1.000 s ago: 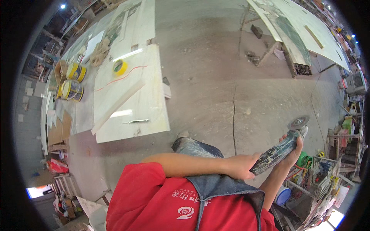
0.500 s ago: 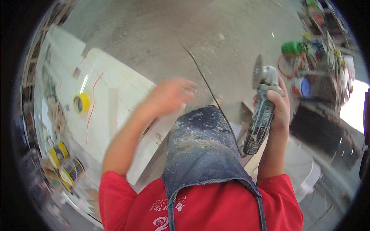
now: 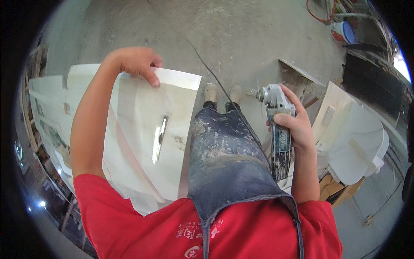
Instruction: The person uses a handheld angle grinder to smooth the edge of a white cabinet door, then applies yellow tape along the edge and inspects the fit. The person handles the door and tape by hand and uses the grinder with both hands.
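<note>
My right hand (image 3: 297, 121) is wrapped round the body of an angle grinder (image 3: 280, 151), held upright right of my apron. Its thin disc (image 3: 261, 97) is seen nearly edge-on at the upper left of the tool head; whether it spins I cannot tell. On the left, my left hand (image 3: 138, 64) grips the far edge of a glossy white slab (image 3: 172, 108), thumb on its top face and some fingers out of sight beyond the edge. The slab looks tilted and reflects a bright light. A dark cord (image 3: 211, 71) runs over the floor and along my apron (image 3: 224, 146).
Other pale sheets (image 3: 47, 90) lie at the far left. On the right are a leaning board (image 3: 325, 114), a large white rounded object (image 3: 360, 134) and cardboard (image 3: 345, 192). A blue-and-white bucket (image 3: 343, 32) stands at the far right. My shoes (image 3: 210, 93) show on the concrete floor.
My left hand, bare and blurred before, has taken hold of the slab's far edge. The grinder has shifted slightly left and turned more upright. The view has shifted; the yellow tape roll no longer shows.
</note>
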`<move>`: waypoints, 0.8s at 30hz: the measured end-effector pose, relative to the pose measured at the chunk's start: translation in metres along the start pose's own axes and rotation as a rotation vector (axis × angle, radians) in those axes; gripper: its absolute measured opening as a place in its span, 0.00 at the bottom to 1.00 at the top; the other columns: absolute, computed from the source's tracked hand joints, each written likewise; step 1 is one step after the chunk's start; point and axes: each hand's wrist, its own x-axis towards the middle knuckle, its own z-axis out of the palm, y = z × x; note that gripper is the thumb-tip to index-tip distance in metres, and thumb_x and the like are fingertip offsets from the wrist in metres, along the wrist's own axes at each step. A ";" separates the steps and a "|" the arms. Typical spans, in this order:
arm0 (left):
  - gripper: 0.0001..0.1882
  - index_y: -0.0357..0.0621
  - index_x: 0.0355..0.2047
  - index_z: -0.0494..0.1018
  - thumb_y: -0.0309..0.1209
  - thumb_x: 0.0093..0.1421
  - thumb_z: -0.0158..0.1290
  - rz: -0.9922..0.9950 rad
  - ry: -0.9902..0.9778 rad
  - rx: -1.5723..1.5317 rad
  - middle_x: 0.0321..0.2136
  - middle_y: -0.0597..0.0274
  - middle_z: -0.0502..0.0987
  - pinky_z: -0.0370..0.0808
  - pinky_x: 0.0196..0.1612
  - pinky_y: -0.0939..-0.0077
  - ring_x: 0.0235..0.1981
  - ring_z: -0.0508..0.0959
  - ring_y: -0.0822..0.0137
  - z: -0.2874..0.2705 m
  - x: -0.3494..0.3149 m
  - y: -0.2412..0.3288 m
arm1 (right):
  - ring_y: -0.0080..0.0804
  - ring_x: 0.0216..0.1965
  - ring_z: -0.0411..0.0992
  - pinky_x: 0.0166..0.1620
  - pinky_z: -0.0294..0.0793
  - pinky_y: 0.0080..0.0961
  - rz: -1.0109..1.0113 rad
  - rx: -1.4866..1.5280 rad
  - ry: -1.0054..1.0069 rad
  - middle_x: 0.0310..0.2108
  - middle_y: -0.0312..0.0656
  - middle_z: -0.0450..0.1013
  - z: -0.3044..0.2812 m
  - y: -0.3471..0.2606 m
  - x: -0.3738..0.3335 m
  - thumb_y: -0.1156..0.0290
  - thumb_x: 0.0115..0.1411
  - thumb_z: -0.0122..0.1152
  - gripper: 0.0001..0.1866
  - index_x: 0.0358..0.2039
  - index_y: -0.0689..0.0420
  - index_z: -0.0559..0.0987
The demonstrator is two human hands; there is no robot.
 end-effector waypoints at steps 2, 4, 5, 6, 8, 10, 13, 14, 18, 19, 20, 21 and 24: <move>0.26 0.41 0.29 0.73 0.42 0.40 0.76 -0.062 0.088 0.010 0.24 0.61 0.78 0.70 0.32 0.64 0.27 0.75 0.64 0.003 0.004 0.012 | 0.36 0.32 0.80 0.34 0.84 0.33 -0.001 -0.023 0.019 0.47 0.47 0.76 0.000 0.007 -0.004 0.76 0.44 0.70 0.47 0.69 0.56 0.67; 0.26 0.41 0.29 0.73 0.41 0.40 0.76 -0.015 0.022 0.019 0.24 0.62 0.77 0.70 0.31 0.65 0.27 0.74 0.64 -0.004 0.007 0.017 | 0.36 0.33 0.80 0.35 0.84 0.32 -0.035 -0.089 0.031 0.49 0.47 0.75 -0.001 0.018 -0.005 0.76 0.45 0.71 0.47 0.69 0.56 0.67; 0.26 0.41 0.30 0.73 0.41 0.41 0.76 0.010 -0.012 0.025 0.23 0.62 0.77 0.69 0.31 0.65 0.27 0.74 0.65 -0.010 0.010 0.019 | 0.34 0.35 0.80 0.36 0.84 0.31 -0.037 -0.085 0.037 0.51 0.47 0.74 -0.001 0.019 -0.006 0.76 0.45 0.72 0.47 0.69 0.56 0.68; 0.25 0.41 0.29 0.73 0.40 0.41 0.76 0.035 -0.016 0.039 0.23 0.63 0.77 0.69 0.31 0.66 0.27 0.74 0.65 -0.015 0.014 0.021 | 0.33 0.37 0.79 0.38 0.83 0.29 -0.047 -0.085 0.046 0.52 0.46 0.73 0.002 0.022 -0.008 0.76 0.45 0.73 0.46 0.69 0.56 0.68; 0.24 0.41 0.29 0.73 0.39 0.41 0.76 0.069 -0.036 0.058 0.24 0.63 0.77 0.69 0.31 0.67 0.26 0.74 0.67 -0.022 0.017 0.027 | 0.33 0.42 0.78 0.44 0.81 0.29 -0.129 -0.184 0.089 0.53 0.46 0.73 0.002 0.020 -0.005 0.75 0.45 0.73 0.47 0.68 0.56 0.69; 0.24 0.42 0.29 0.73 0.38 0.42 0.76 0.069 -0.030 -0.003 0.24 0.65 0.77 0.69 0.31 0.68 0.27 0.74 0.68 -0.031 0.013 0.036 | 0.33 0.51 0.74 0.55 0.74 0.28 -0.223 -0.250 0.131 0.55 0.45 0.71 0.008 0.010 -0.002 0.74 0.44 0.75 0.47 0.68 0.55 0.70; 0.22 0.42 0.29 0.73 0.37 0.42 0.75 0.059 -0.028 -0.053 0.24 0.67 0.77 0.70 0.31 0.69 0.27 0.74 0.71 -0.048 0.004 0.048 | 0.34 0.56 0.71 0.61 0.68 0.29 -0.265 -0.223 0.191 0.57 0.46 0.71 0.022 -0.007 0.002 0.69 0.45 0.78 0.47 0.68 0.58 0.69; 0.22 0.42 0.29 0.72 0.36 0.42 0.75 0.058 -0.026 -0.063 0.24 0.67 0.77 0.70 0.32 0.70 0.27 0.73 0.72 -0.053 0.003 0.052 | 0.33 0.56 0.71 0.61 0.68 0.29 -0.297 -0.189 0.193 0.56 0.46 0.72 0.026 -0.010 0.005 0.69 0.46 0.78 0.47 0.68 0.58 0.69; 0.19 0.42 0.30 0.75 0.33 0.43 0.74 0.098 -0.040 -0.075 0.25 0.69 0.78 0.71 0.32 0.73 0.28 0.74 0.74 -0.037 0.022 0.041 | 0.32 0.57 0.70 0.62 0.68 0.29 -0.376 -0.223 0.261 0.56 0.45 0.71 0.045 0.015 0.020 0.68 0.46 0.79 0.47 0.68 0.60 0.68; 0.19 0.41 0.30 0.76 0.33 0.43 0.74 0.095 -0.058 -0.122 0.25 0.69 0.78 0.72 0.33 0.74 0.28 0.74 0.74 -0.036 0.023 0.041 | 0.32 0.57 0.70 0.62 0.68 0.29 -0.383 -0.209 0.269 0.56 0.45 0.71 0.048 0.019 0.024 0.68 0.47 0.79 0.47 0.68 0.60 0.68; 0.18 0.41 0.31 0.77 0.33 0.44 0.74 0.091 -0.076 -0.169 0.26 0.69 0.79 0.72 0.33 0.74 0.28 0.74 0.75 -0.035 0.023 0.040 | 0.32 0.57 0.70 0.62 0.68 0.29 -0.391 -0.195 0.277 0.56 0.45 0.71 0.052 0.024 0.028 0.68 0.47 0.79 0.47 0.68 0.60 0.68; 0.18 0.40 0.31 0.78 0.33 0.44 0.73 0.095 -0.061 -0.150 0.26 0.68 0.80 0.72 0.34 0.74 0.28 0.75 0.73 -0.033 0.025 0.038 | 0.32 0.57 0.70 0.62 0.68 0.29 -0.398 -0.179 0.287 0.56 0.44 0.70 0.055 0.029 0.032 0.68 0.47 0.79 0.47 0.67 0.60 0.68; 0.17 0.38 0.33 0.81 0.33 0.44 0.71 0.126 -0.033 -0.139 0.27 0.65 0.81 0.73 0.36 0.72 0.29 0.77 0.70 -0.031 0.032 0.035 | 0.32 0.57 0.69 0.62 0.67 0.29 -0.364 -0.121 0.301 0.57 0.44 0.70 0.058 0.043 0.036 0.67 0.47 0.79 0.47 0.67 0.60 0.68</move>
